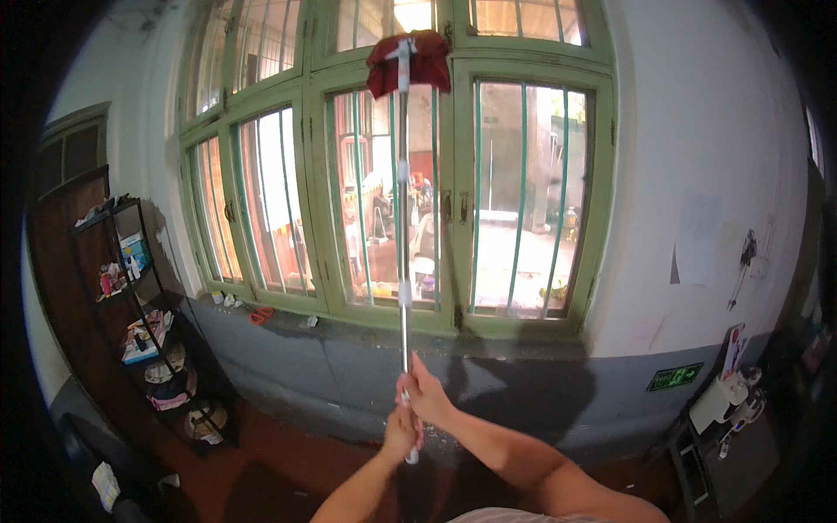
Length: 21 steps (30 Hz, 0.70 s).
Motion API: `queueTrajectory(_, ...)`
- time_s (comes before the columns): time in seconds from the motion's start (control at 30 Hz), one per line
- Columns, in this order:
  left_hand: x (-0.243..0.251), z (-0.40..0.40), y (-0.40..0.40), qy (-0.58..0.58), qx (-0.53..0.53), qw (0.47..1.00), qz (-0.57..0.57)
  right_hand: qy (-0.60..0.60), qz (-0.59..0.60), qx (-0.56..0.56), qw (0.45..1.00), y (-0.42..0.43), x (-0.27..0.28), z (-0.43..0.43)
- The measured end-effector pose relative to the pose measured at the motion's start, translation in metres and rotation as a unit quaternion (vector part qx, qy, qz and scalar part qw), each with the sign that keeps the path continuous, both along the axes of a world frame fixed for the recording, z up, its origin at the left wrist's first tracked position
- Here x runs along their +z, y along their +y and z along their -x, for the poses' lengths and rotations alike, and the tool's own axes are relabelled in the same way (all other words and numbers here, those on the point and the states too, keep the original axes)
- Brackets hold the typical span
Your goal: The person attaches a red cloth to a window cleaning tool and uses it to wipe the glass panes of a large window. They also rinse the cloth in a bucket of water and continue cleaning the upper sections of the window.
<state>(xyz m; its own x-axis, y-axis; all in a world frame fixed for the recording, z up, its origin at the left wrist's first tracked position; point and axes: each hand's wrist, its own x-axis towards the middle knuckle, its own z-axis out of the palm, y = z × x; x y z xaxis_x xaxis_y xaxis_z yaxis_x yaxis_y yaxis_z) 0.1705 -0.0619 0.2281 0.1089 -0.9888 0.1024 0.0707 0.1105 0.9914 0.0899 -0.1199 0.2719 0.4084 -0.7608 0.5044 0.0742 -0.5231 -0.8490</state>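
Both hands grip one long metal telescopic pole (403, 252) with white joints. My left hand (400, 431) is wrapped round its lower part, just above the bottom end. Right above it, my right hand (422, 392) closes on the same pole. At the far end, a dark red cloth (428, 65) is draped on the pole's white head and lies over the green frame of the window (382, 72), partly across the upper and lower panes. Whether the cloth presses on the glass cannot be told. Green vertical bars show at the lower panes.
Scissors with red handles (261, 316) and small items lie on the grey windowsill (353, 329). A black shelf rack (140, 307) full of goods stands at the left. At the lower right, a white appliance (719, 402) stands by a dark table (745, 464). A green sign (675, 377) is on the wall.
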Motion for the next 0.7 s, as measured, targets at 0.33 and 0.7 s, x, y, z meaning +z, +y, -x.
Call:
queueTrajectory(0.33, 0.093, -0.006, -0.014, 0.071, -0.016, 0.997, 0.003, -0.057, -0.001, -0.018, 0.998, -0.02, 0.079, -0.016)
queueTrajectory(0.7, 0.036, 0.006, 0.041, 0.038, -0.012, 0.999, -0.02, -0.027, 0.082, 0.03, 0.996, 0.071, -0.033, 0.046)
